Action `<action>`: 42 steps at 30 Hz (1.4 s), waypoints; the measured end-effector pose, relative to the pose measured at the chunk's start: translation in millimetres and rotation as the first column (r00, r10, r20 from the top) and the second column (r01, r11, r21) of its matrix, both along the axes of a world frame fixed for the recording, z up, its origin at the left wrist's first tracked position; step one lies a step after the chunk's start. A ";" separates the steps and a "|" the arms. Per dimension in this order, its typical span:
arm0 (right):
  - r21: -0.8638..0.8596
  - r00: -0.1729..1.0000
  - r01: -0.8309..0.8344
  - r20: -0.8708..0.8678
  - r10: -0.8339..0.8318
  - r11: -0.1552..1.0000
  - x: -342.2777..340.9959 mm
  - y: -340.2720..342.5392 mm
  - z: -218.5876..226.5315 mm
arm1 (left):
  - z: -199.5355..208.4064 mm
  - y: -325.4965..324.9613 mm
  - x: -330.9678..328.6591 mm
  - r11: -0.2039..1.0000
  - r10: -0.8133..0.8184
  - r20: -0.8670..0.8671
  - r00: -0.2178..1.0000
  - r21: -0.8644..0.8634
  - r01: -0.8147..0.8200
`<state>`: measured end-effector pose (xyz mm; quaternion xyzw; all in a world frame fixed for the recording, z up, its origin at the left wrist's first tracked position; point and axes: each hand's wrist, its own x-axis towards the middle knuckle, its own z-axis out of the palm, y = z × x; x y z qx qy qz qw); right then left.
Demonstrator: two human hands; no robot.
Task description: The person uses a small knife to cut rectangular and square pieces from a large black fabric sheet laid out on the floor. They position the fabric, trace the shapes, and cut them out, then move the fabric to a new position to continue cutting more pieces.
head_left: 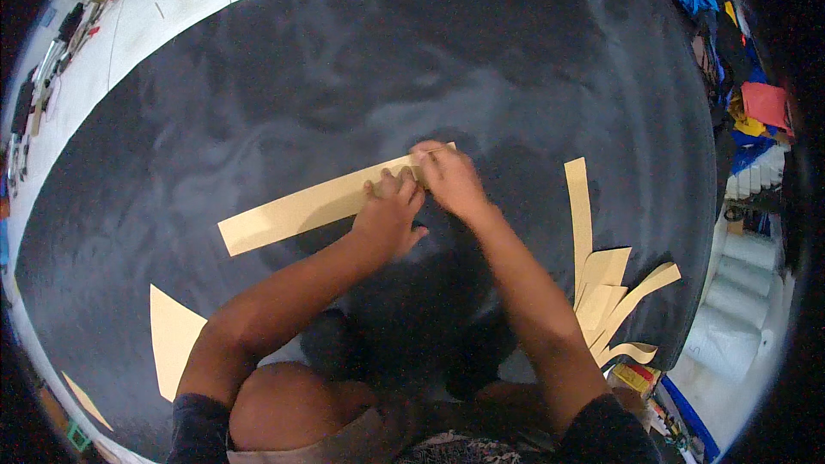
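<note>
A long tan strip (296, 213) of paper or thin card lies slantwise on the black sheet, its right end higher than its left. My left hand (391, 213) presses on its right half, fingertips spread along the strip and thumb stretched out to the side. Close beside it, my right hand (451, 179) bends over the strip's right end. The right fingers are drawn together at the upper edge, slightly blurred, and whatever they pinch is too small or hidden to make out.
Black sheeting (344, 60) spreads over the pale floor (193, 0). At right lies a fan of several tan strips (604, 275), some curled. A larger tan piece (174, 339) rests by my left elbow. Clear wrapped bundles (730, 309) and coloured clutter (765, 107) line the right edge.
</note>
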<state>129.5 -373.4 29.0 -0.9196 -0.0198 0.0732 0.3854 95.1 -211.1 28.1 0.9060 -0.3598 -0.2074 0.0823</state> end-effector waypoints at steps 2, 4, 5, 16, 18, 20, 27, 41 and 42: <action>0.052 0.999 -0.025 -0.041 0.027 0.998 1.4 7.3 -0.5 | 4.6 -1.6 3.9 1.000 -0.013 -0.024 1.000 0.024 0.013; 0.069 1.000 -0.021 -0.021 0.023 0.997 1.6 4.0 -1.9 | 10.2 -4.4 7.0 0.998 -0.046 0.007 0.999 0.039 0.046; 0.019 0.999 0.022 -0.028 -0.021 1.000 2.4 -3.3 -2.5 | 10.8 -4.4 7.9 0.997 -0.061 0.021 0.998 0.048 0.060; -0.071 0.987 0.149 0.074 -0.143 0.986 2.4 -51.7 -3.2 | -8.8 -20.4 29.5 0.972 -0.216 0.230 0.949 0.140 0.187; -0.047 0.975 0.219 0.045 -0.217 0.974 3.6 -63.2 -7.8 | -12.0 -23.2 31.0 0.976 -0.214 0.294 0.932 0.110 0.189; -0.036 0.970 0.242 0.037 -0.241 0.970 4.4 -69.8 -11.1 | -13.1 -25.9 30.6 0.984 -0.174 0.409 0.896 0.044 0.171; 0.047 0.963 0.270 0.010 -0.271 0.962 1.3 -65.4 -10.5 | -7.5 -30.9 44.8 0.971 -0.232 0.244 0.942 0.118 0.209; -0.259 0.993 -0.071 0.074 0.093 0.963 -38.1 -84.5 4.8 | -2.4 -36.1 53.5 0.931 -0.341 0.197 0.919 0.210 0.300; -0.252 0.990 -0.073 0.100 0.101 0.965 -41.2 -86.0 4.1 | -3.9 -36.8 53.8 0.930 -0.343 0.196 0.919 0.208 0.303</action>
